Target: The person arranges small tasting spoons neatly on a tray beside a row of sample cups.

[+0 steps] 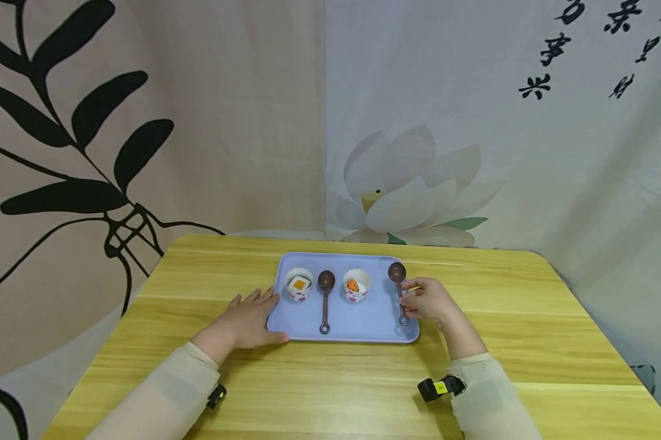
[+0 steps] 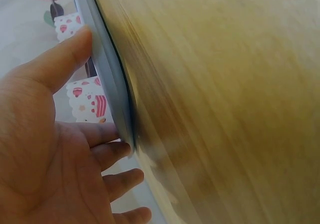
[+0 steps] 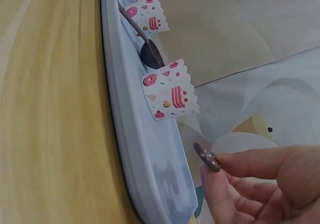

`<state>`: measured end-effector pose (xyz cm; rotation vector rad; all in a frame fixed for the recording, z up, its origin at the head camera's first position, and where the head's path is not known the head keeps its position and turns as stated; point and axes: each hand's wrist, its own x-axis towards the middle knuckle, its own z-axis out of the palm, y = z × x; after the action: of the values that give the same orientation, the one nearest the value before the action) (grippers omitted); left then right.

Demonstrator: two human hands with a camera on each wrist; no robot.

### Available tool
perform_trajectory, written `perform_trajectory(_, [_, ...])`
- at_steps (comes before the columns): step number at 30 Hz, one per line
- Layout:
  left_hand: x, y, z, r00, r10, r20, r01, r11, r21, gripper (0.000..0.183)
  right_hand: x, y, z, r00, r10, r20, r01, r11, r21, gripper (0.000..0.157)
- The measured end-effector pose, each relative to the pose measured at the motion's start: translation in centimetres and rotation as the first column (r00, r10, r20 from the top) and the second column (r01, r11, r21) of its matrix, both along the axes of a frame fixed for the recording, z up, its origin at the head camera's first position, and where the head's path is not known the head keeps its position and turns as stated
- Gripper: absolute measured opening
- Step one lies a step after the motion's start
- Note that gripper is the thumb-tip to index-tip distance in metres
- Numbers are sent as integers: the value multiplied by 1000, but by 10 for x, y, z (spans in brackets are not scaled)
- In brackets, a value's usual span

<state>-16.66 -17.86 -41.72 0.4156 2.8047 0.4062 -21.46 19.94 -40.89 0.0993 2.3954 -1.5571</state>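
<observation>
A pale blue tray [image 1: 363, 330] lies on the wooden table. My left hand [image 1: 245, 321] touches its left end with spread fingers, the thumb at the front rim. At the tray's right end, my right hand [image 1: 430, 299] pinches the handle of a brown round-bowled spoon [image 1: 397, 272]; in the right wrist view the ringed handle end [image 3: 207, 157] shows between thumb and fingertips. A matching spoon [image 1: 325, 305] lies mid-tray between two patterned paper cups. The left cup [image 1: 299, 294] holds a white and yellow piece, the right cup [image 1: 356, 295] orange and white pieces.
The yellow wood-grain table [image 1: 336, 391] extends around the tray. Behind it hangs a cloth backdrop [image 1: 242, 122] with printed leaves, a lotus and characters. A black camera band [image 1: 440, 387] sits on the right wrist, another [image 1: 216, 396] on the left.
</observation>
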Motion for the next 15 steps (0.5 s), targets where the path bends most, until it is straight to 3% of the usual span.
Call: perform_trajectory(15, [1,2,3,1000,1,3,-1,1000,-10,100,-5,-9,-8,1000,7,18,-7,1000,20,32])
